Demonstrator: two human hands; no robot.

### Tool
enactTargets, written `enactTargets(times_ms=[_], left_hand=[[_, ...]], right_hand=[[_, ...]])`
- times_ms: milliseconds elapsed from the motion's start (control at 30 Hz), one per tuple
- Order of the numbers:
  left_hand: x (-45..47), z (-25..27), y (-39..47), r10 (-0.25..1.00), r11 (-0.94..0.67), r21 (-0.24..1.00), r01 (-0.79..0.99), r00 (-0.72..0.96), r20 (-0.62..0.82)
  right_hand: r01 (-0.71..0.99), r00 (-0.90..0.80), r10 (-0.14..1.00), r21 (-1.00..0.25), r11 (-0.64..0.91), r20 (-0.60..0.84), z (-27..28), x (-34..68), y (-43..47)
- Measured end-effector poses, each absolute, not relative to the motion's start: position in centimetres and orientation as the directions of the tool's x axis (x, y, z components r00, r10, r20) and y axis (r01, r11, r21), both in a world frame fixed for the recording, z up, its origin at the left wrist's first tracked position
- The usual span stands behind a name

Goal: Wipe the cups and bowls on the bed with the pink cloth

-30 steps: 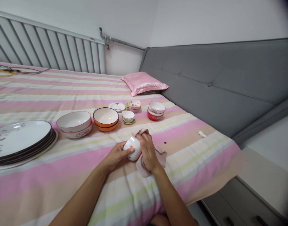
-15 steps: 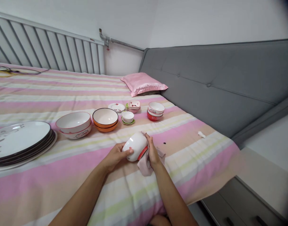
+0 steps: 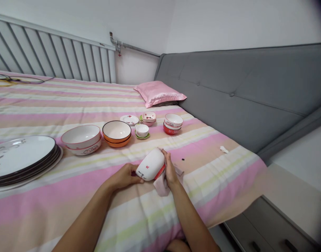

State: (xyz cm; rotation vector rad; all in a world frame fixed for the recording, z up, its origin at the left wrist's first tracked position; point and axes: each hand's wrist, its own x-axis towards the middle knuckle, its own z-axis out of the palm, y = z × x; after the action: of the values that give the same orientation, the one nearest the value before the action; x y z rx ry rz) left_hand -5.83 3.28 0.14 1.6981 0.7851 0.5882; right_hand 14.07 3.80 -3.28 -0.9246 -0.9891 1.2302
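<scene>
A white bowl with a red base and a small red motif (image 3: 150, 163) is tipped on its side just above the striped bedspread. My left hand (image 3: 127, 176) grips its rim, thumb below and fingers above. On the base side, my right hand (image 3: 170, 170) presses a pale pink cloth (image 3: 162, 186) against the bowl; part of the cloth hangs below that hand. Beyond the bowl are two orange bowls (image 3: 116, 140), nested together, and small white dishes (image 3: 142, 130) stacked on a green leaf-shaped plate.
Large dark-rimmed plates (image 3: 31, 154) are stacked at the left, beside nested white bowls (image 3: 81, 137). Farther right stand red and white bowls (image 3: 172, 124). A pink pillow (image 3: 160, 92) lies by the grey headboard (image 3: 241, 80). A crumpled white scrap (image 3: 224, 149) rests near the bed's edge.
The bowl has turned in my hands, bringing dark lettering into view on its side. My left hand has shifted its grip lower along the rim. The right hand stays with the cloth.
</scene>
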Motion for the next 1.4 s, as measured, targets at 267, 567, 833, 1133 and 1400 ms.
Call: enactTargets(times_ms=[267, 567, 833, 1133, 1400], left_hand=[[-4.9, 1.8, 2.4, 0.770, -0.018, 1.000, -0.005, 0.638, 0.018], [-3.9, 1.1, 2.1, 0.903, 0.166, 0.934, -0.317, 0.428, -0.015], [-4.1, 0.9, 2.7, 0.954, 0.099, 0.903, -0.418, 0.297, 0.032], [-4.1, 0.6, 2.6, 0.936, 0.071, 0.898, -0.435, 0.340, 0.091], [-3.6, 0.3, 2.7, 0.885, 0.208, 0.907, -0.366, 0.466, -0.015]], right_hand=[[-0.209, 0.082, 0.973, -0.951, 0.228, 0.215, -2.8, 13.8, 3.3], [0.108, -0.040, 0.911, -0.905, 0.411, 0.409, -0.6, 13.2, 1.2], [0.504, -0.374, 0.791, -0.610, 0.611, 0.484, 3.2, 11.6, -1.9], [0.550, -0.503, 0.723, -0.469, 0.691, 0.474, 5.4, 11.2, -2.3], [0.509, -0.298, 0.750, -0.566, 0.648, 0.591, 2.3, 12.5, 1.6]])
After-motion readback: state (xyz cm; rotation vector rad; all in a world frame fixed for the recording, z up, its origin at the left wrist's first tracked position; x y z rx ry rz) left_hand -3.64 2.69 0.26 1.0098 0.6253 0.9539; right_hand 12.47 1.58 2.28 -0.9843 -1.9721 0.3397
